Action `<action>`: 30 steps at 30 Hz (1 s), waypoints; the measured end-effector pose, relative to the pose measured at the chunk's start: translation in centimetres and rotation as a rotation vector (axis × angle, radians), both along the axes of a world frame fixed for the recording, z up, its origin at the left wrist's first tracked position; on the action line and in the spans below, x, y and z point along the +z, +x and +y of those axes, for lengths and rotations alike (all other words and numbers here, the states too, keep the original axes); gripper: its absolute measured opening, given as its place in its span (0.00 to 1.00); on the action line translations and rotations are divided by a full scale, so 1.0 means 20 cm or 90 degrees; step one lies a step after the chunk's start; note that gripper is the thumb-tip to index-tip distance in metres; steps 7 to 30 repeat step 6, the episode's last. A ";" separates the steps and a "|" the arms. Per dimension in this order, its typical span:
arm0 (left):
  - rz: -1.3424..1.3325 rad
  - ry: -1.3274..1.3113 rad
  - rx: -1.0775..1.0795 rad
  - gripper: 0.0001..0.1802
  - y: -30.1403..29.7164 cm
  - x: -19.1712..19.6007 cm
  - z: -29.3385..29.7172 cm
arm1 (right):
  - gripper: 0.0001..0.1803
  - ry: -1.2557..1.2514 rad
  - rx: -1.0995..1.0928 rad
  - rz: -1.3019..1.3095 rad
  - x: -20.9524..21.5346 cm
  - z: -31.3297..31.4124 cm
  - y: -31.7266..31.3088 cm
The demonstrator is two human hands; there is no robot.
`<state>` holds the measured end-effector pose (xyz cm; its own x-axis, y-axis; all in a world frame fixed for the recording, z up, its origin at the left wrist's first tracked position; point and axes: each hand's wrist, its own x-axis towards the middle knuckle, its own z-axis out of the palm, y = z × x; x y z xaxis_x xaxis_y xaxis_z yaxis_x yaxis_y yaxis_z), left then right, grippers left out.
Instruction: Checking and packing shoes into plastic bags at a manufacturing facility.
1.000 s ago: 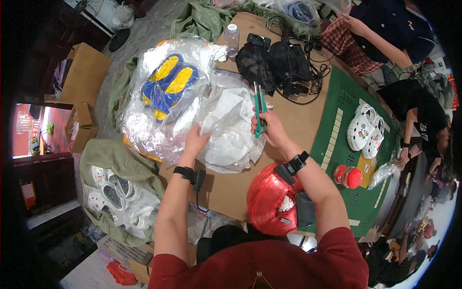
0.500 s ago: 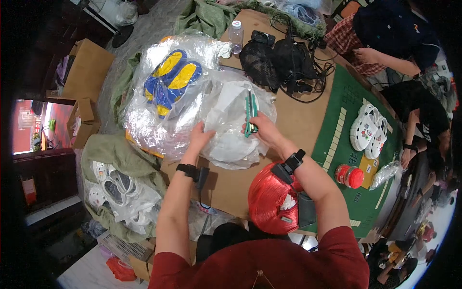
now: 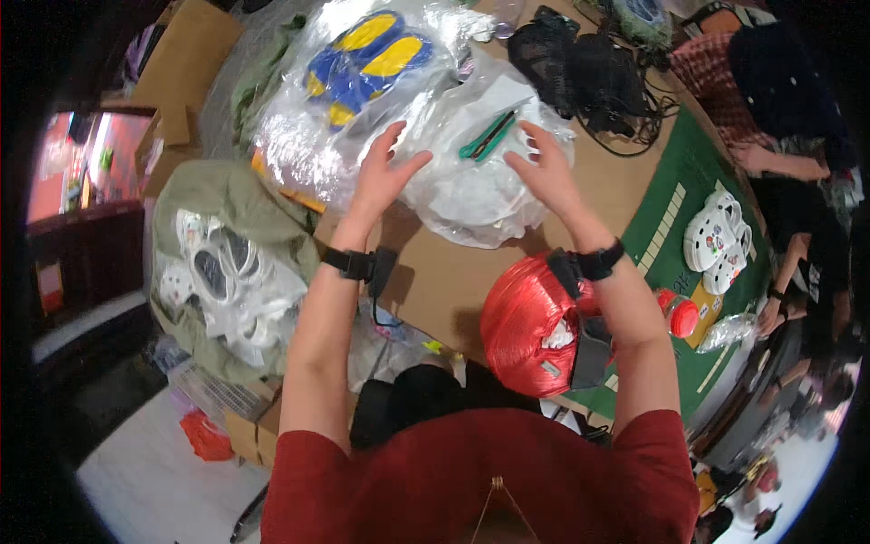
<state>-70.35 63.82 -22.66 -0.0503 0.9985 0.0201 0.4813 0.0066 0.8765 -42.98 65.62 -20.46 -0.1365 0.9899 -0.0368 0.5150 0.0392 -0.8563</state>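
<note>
A green utility knife (image 3: 488,136) lies on a clear plastic bag (image 3: 471,199) spread over the brown tabletop. My right hand (image 3: 544,168) is just right of the knife, fingers spread and nothing in them. On the other side, my left hand (image 3: 388,172) hovers at the bag's left edge, its thumb and fingers apart and empty. Beyond it, blue and yellow clogs (image 3: 372,68) sit inside shiny clear wrapping. What the pale bag under the knife contains cannot be made out.
A big roll of red plastic twine (image 3: 526,326) stands near my right forearm. White clogs (image 3: 716,240) and a red-lidded jar (image 3: 680,313) rest on a green mat. Black mesh bags and cables (image 3: 589,77) lie at the back. Bagged white clogs (image 3: 227,272) fill a green sack at left.
My right hand has let go of the utility knife, which now lies tilted on the bag. Both hands have spread their fingers. The whole view has shifted, with the table things higher in it.
</note>
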 end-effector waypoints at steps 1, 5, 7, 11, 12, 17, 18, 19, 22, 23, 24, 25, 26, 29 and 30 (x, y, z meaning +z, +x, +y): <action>-0.048 -0.002 0.021 0.33 -0.06 0.08 -0.09 | 0.28 -0.040 0.006 0.059 0.05 -0.05 0.03; -0.224 0.008 0.157 0.20 -0.40 0.20 -0.61 | 0.22 -0.169 0.118 0.146 0.35 -0.38 0.03; -0.236 -0.014 0.211 0.18 -0.50 0.22 -0.79 | 0.21 -0.213 0.161 0.163 0.37 -0.47 -0.01; -0.236 -0.014 0.211 0.18 -0.50 0.22 -0.79 | 0.21 -0.213 0.161 0.163 0.37 -0.47 -0.01; -0.236 -0.014 0.211 0.18 -0.50 0.22 -0.79 | 0.21 -0.213 0.161 0.163 0.37 -0.47 -0.01; -0.236 -0.014 0.211 0.18 -0.50 0.22 -0.79 | 0.21 -0.213 0.161 0.163 0.37 -0.47 -0.01; -0.236 -0.014 0.211 0.18 -0.50 0.22 -0.79 | 0.21 -0.213 0.161 0.163 0.37 -0.47 -0.01; -0.236 -0.014 0.211 0.18 -0.50 0.22 -0.79 | 0.21 -0.213 0.161 0.163 0.37 -0.47 -0.01; -0.236 -0.014 0.211 0.18 -0.50 0.22 -0.79 | 0.21 -0.213 0.161 0.163 0.37 -0.47 -0.01; -0.236 -0.014 0.211 0.18 -0.50 0.22 -0.79 | 0.21 -0.213 0.161 0.163 0.37 -0.47 -0.01; -0.236 -0.014 0.211 0.18 -0.50 0.22 -0.79 | 0.21 -0.213 0.161 0.163 0.37 -0.47 -0.01; -0.236 -0.014 0.211 0.18 -0.50 0.22 -0.79 | 0.21 -0.213 0.161 0.163 0.37 -0.47 -0.01; -0.236 -0.014 0.211 0.18 -0.50 0.22 -0.79 | 0.21 -0.213 0.161 0.163 0.37 -0.47 -0.01; -0.236 -0.014 0.211 0.18 -0.50 0.22 -0.79 | 0.21 -0.213 0.161 0.163 0.37 -0.47 -0.01; -0.236 -0.014 0.211 0.18 -0.50 0.22 -0.79 | 0.21 -0.213 0.161 0.163 0.37 -0.47 -0.01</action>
